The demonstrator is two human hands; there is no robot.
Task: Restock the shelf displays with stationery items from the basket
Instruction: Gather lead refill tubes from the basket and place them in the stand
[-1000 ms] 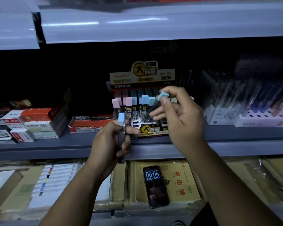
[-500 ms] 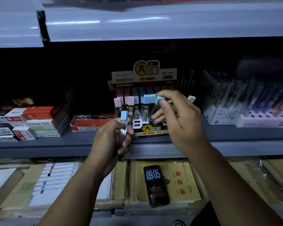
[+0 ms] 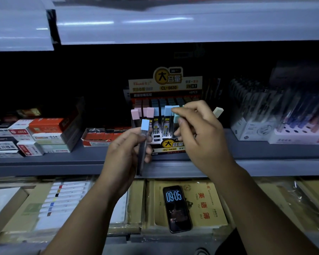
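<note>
Stock in hand is lead refill tubes: the teal-capped tube [image 3: 176, 117] is pinched in the fingertips of the right hand [image 3: 201, 133], right at the front row of the display box [image 3: 170, 144], apparently going into a slot. The blue-capped tube [image 3: 142, 150] stands upright in the left hand [image 3: 123, 157], thumb and curled fingers round it, just before the box on the grey shelf [image 3: 63, 159]. Rows look mostly filled (the rear ones are dim), so this display seems nearly done; the basket is out of sight.
</note>
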